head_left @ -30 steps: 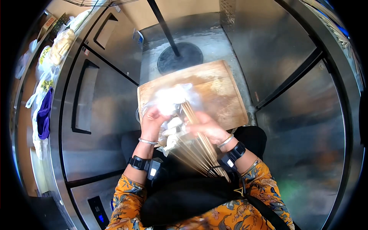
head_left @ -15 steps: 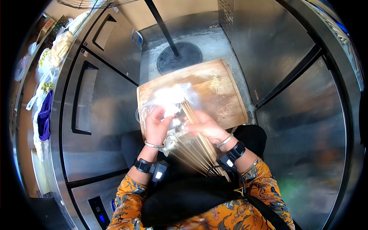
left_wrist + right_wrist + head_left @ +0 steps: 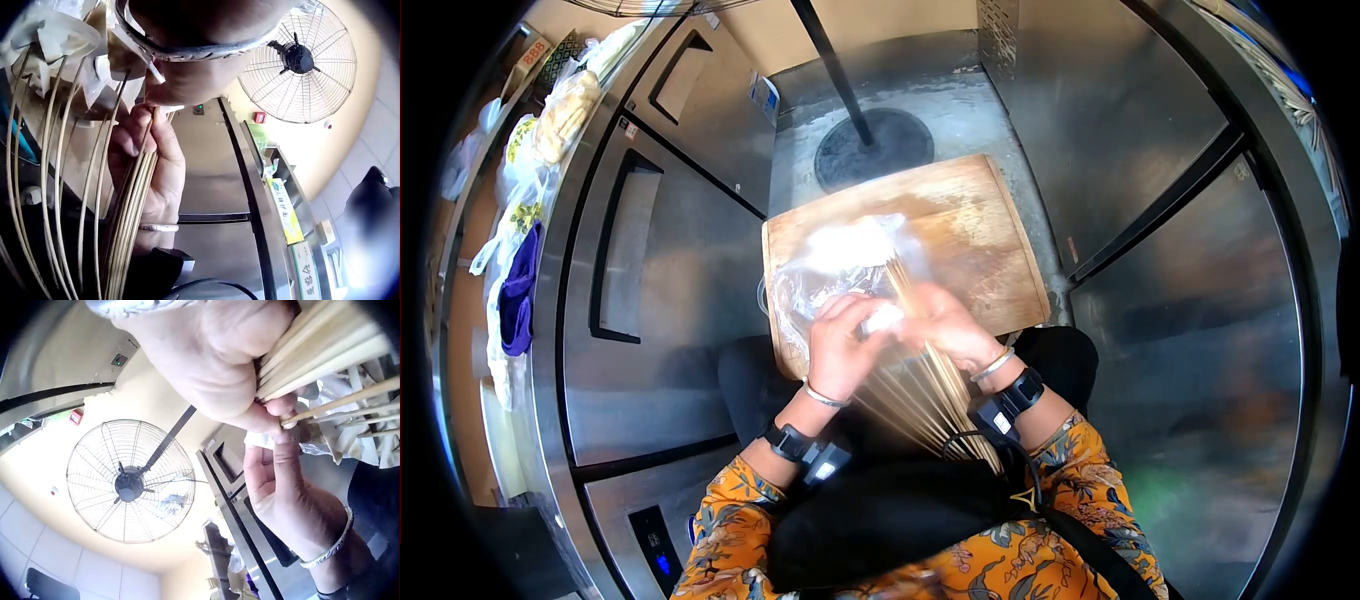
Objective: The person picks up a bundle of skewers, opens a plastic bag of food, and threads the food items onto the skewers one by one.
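My right hand [image 3: 950, 325] grips a bundle of thin bamboo skewers [image 3: 940, 385], which slant down toward my lap. Between the thumb and fingers of my left hand [image 3: 840, 345] is a small white piece [image 3: 259, 439], pinched right beside the right fingertips. One skewer [image 3: 340, 403] has its tip at that meeting point in the right wrist view. Several other skewers carry pale folded slices [image 3: 65, 37], seen close in the left wrist view and mostly covered by my left hand in the head view. Beyond both hands lies a clear plastic bag [image 3: 800, 285] with glaring white contents.
The bag lies on a wooden cutting board [image 3: 990, 240] in front of my knees. Steel fridge doors stand close at left [image 3: 670, 300] and right [image 3: 1180, 330]. Past the board is the round black base [image 3: 875, 150] of a standing fan [image 3: 130, 481].
My left hand has come from the edge of the bag toward me and to the right, up to my right hand, with the white piece in its fingers. The right hand stays nearly in place.
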